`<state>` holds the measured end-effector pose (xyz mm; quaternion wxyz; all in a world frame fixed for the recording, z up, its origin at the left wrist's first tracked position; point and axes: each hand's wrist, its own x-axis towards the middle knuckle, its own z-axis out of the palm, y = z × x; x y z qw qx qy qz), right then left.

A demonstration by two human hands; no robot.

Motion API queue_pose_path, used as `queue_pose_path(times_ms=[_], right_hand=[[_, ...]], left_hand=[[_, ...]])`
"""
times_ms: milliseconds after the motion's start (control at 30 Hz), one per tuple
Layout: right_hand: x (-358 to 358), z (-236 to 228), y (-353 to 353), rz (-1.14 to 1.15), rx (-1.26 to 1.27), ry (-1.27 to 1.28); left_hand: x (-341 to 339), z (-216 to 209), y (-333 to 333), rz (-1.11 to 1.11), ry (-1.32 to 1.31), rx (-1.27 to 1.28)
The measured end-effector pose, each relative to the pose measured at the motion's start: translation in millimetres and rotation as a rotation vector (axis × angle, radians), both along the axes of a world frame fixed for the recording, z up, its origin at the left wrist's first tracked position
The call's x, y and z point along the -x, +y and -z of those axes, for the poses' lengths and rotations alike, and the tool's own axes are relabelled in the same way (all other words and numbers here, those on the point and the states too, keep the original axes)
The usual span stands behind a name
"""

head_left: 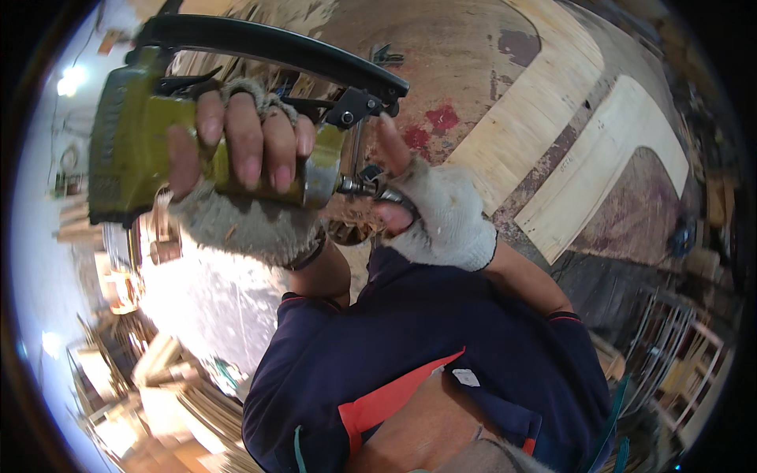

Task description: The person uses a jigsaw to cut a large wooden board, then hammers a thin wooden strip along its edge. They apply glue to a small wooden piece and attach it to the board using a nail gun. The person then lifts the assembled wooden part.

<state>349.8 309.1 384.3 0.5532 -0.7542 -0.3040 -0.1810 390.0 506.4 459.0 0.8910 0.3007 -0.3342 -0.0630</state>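
Observation:
My left hand [252,150], in a worn fingerless knit glove, is wrapped round the handle of a yellow-green pneumatic nail gun [122,150], which is lifted high in front of me. Its long black magazine [276,49] runs along the top. A metal air fitting [359,186] sticks out of the handle's end. My right hand [445,217], in a whitish fingerless glove, closes its thumb and curled fingers round the hose coupling [398,197] at that fitting. One finger points up beside the magazine's end. The hose itself is mostly hidden.
Beyond my hands lies a worn, red-stained work surface [441,87]. Two curved pale plywood pieces [528,102] [587,173] rest on it at the right. Stacked wood strips [197,418] stand at lower left, and a metal rack [670,355] at lower right.

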Motion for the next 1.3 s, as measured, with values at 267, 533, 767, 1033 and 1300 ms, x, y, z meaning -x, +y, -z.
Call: queue_pose_path(times_ms=[267,533,767,1033,1300], right_hand=[[-7.6,-30.0,66.3,0.128,0.165,-0.272],[11.3,-33.1,88.6,-0.044,-0.201,0.063],[-12.3,44.5,17.1,0.306,-0.432,0.357],[-20.2,123.0,-44.6,-0.301,-1.144,1.33],[-31.9,147.7,-40.9,-0.432,-1.195,1.594]], left_hand=[[-25.0,-50.6,47.0,0.114,0.005,-0.278],[-5.7,-41.1,47.9,0.218,0.047,-0.251],[20.7,54.3,-52.4,-0.493,-0.098,-1.07],[-5.9,185.5,-40.8,-0.388,0.455,-1.037],[-6.6,202.8,-64.5,-0.138,0.772,-0.548]])
